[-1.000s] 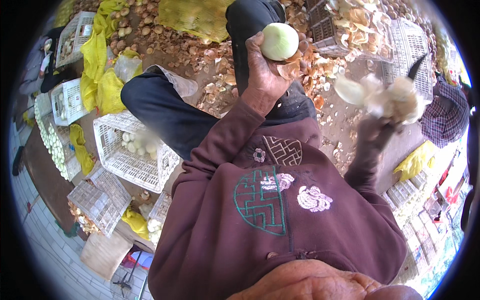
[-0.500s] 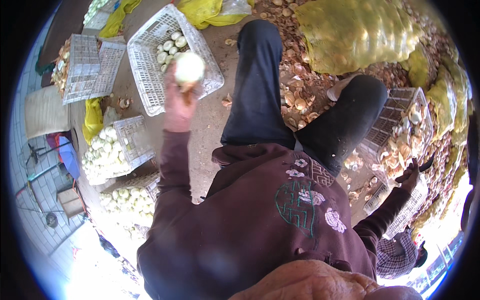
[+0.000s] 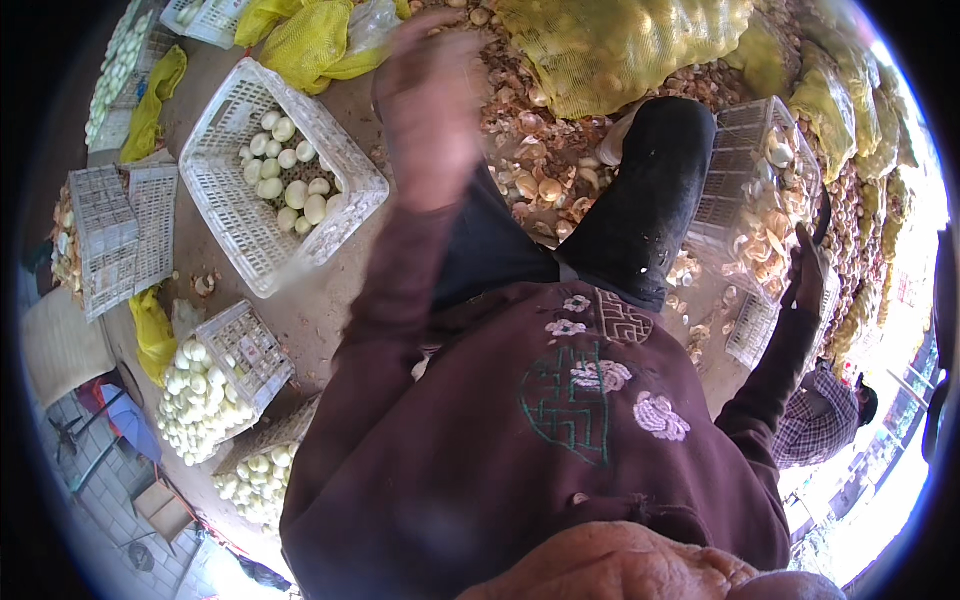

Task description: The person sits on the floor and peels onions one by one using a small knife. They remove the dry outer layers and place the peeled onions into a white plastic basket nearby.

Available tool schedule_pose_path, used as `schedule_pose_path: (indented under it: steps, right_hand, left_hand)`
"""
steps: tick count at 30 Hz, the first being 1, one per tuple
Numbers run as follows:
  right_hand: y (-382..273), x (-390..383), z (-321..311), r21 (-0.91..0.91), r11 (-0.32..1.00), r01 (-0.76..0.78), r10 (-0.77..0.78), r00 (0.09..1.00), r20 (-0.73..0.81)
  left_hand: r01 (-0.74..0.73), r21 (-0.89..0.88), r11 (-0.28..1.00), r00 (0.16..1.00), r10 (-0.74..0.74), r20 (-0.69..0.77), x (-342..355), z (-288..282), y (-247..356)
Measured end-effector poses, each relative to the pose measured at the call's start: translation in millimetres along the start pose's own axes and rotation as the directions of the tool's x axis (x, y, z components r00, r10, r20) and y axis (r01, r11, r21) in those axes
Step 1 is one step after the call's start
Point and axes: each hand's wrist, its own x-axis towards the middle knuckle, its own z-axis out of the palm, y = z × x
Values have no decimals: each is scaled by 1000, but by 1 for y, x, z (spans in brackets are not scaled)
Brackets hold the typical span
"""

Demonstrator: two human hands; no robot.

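My left hand (image 3: 435, 130) is smeared by motion over my left knee, right of a white plastic crate (image 3: 225, 215). Its fingers are too blurred to read, and no onion can be made out in it. Peeled white onions (image 3: 268, 187) lie in the bottom of that crate. At the right, my right hand (image 3: 806, 268) grips a knife (image 3: 823, 216) with a dark curved blade pointing away from me. That hand is beside a crate (image 3: 715, 190) heaped with onion skins and some onions.
Unpeeled onions (image 3: 540, 182) and loose skins cover the floor before me. Beyond is a yellow mesh sack (image 3: 620, 45) of onions. Bags of peeled onions (image 3: 195, 395) and crates (image 3: 105, 235) stand at the left. Another person (image 3: 815, 420) is at the lower right.
My left hand, which held a peeled onion over the white crate, has swung right, away from it. The view has turned, so the surroundings have shifted. The knife stays in my right hand.
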Motion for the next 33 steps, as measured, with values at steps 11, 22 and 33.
schedule_pose_path:
  steps: [11, 22, 33]
  right_hand:
    - [-61, -74, -6, 854, 512, 92, -460, 869, 182]
    - [-131, 52, 225, 636, 635, -438, -103, 768, 632]
    - [-134, 51, 238, 688, 551, -473, -15, 818, 575]
  left_hand:
    - [714, -559, 422, 685, -589, 430, -25, 253, 2]
    - [588, 437, 681, 501, -731, 464, -83, 331, -271]
    - [376, 332, 865, 729, -497, 471, -126, 416, -342]
